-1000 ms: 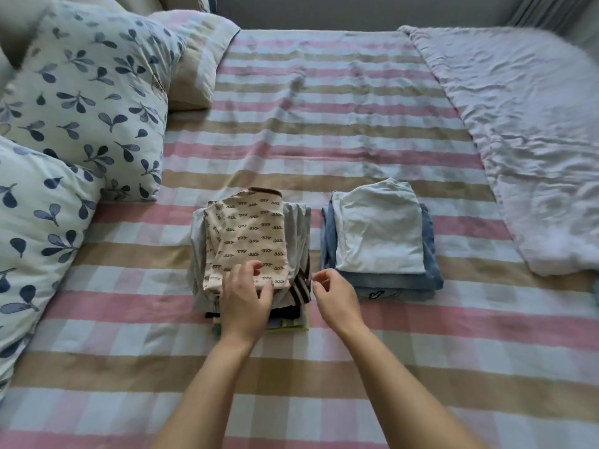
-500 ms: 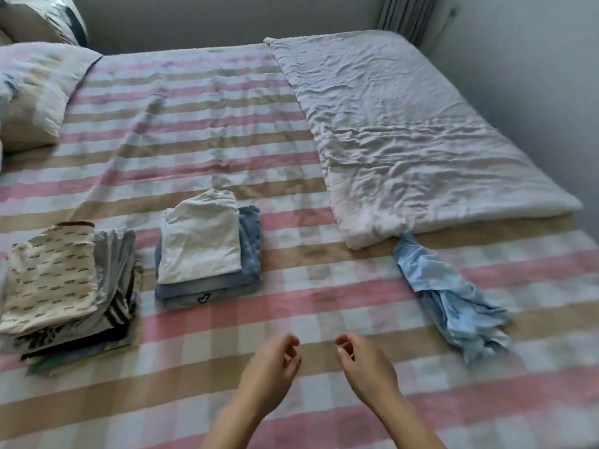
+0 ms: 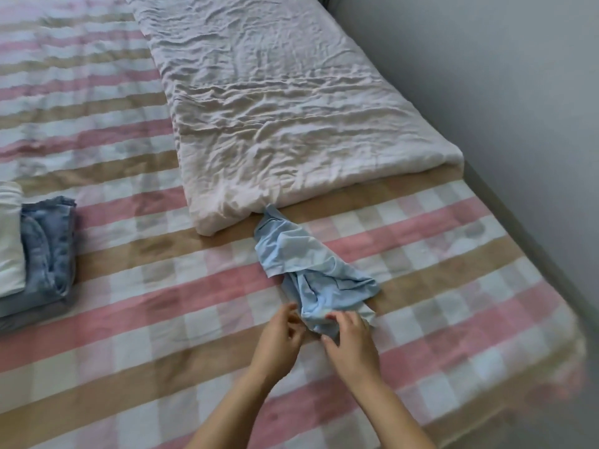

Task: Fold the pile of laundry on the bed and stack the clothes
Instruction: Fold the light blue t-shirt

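Well to the left of the fingers, at the edge of the view, sits a folded stack (image 3: 39, 254): a white garment (image 3: 9, 241) lies on top of blue denim (image 3: 48, 244), with more folded cloth beneath. All of it rests on the bed (image 3: 155, 325), whose cover is checked in pink, tan and white bands. Beyond the fingers, further up the bed, a crumpled white quilt (image 3: 275, 108) lies folded flat. The left hand (image 3: 280, 338) reaches forward with its fingers (image 3: 293, 314) curled at the near left edge of a light blue garment (image 3: 308, 267); whether they hold any cloth cannot be told. The garment is unfolded and bunched. It stretches away from the fingers, and its far tip touches the near edge of the quilt. The right hand (image 3: 351, 346) is just beside the left, its fingers (image 3: 343, 319) laid over the garment's near end and the thumb curled in under them, pinching the cloth. To the right of both hands the bed ends, and a plain grey wall (image 3: 486, 76) runs alongside it.
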{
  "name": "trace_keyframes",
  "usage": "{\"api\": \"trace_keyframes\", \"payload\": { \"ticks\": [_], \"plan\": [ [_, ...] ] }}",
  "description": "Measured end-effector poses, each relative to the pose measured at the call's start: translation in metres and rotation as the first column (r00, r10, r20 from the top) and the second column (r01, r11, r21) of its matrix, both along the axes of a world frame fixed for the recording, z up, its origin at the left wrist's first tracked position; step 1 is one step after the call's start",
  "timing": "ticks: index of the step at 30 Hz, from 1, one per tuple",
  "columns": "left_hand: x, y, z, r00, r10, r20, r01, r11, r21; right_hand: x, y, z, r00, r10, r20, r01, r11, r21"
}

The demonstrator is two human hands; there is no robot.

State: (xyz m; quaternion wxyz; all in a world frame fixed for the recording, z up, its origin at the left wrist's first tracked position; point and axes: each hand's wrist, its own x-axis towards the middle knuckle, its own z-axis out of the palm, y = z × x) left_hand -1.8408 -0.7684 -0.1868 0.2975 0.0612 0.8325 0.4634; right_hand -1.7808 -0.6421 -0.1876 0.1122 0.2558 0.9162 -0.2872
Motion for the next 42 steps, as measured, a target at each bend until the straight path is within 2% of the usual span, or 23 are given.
{"api": "trace_keyframes", "payload": {
  "ticks": [3,5,8,11,14,17,20,31,34,37,40,42],
  "plan": [
    [-0.007,0.025,-0.015,0.968,0.145,0.207,-0.187,0.962,0.201,-0.014,0.007,-0.019,0.997,0.077,-0.014,-0.076,0.992,0.096],
    [-0.010,0.034,-0.024,0.932,0.244,0.269,-0.308,0.924,0.228,-0.025,0.007,-0.028,0.994,0.101,-0.051,-0.093,0.984,0.149],
    [-0.012,0.034,-0.029,0.887,0.369,0.278,-0.433,0.873,0.222,-0.033,0.005,-0.029,0.986,0.083,-0.148,-0.061,0.987,0.147],
    [-0.010,0.019,-0.018,0.858,0.410,0.310,-0.496,0.818,0.291,-0.031,-0.002,-0.016,0.955,0.089,-0.284,-0.073,0.995,0.066],
    [0.001,-0.013,0.005,0.856,0.432,0.284,-0.514,0.772,0.374,-0.021,-0.027,0.010,0.899,0.055,-0.434,-0.107,0.989,-0.097],
    [0.018,-0.058,0.029,0.840,0.460,0.287,-0.543,0.719,0.434,-0.006,-0.071,0.034,0.873,-0.005,-0.488,-0.147,0.951,-0.272],
    [0.037,-0.112,0.050,0.812,0.502,0.298,-0.582,0.654,0.483,0.010,-0.128,0.049,0.881,-0.037,-0.473,-0.178,0.898,-0.403],
    [0.102,-0.308,0.057,0.659,0.658,0.364,-0.747,0.514,0.422,0.062,-0.327,0.050,0.926,0.010,-0.376,-0.232,0.803,-0.549],
    [0.116,-0.345,0.046,0.622,0.696,0.359,-0.780,0.511,0.361,0.072,-0.364,0.039,0.945,0.041,-0.325,-0.228,0.795,-0.562],
    [0.126,-0.367,0.026,0.596,0.714,0.367,-0.803,0.533,0.266,0.081,-0.388,0.019,0.973,0.109,-0.202,-0.205,0.810,-0.550],
    [0.131,-0.379,0.000,0.571,0.723,0.390,-0.815,0.557,0.162,0.083,-0.396,-0.001,0.967,0.242,-0.074,-0.245,0.823,-0.513],
    [0.131,-0.386,-0.015,0.526,0.743,0.415,-0.836,0.540,0.093,0.085,-0.393,-0.011,0.947,0.321,-0.014,-0.286,0.824,-0.489]
  ]
}}
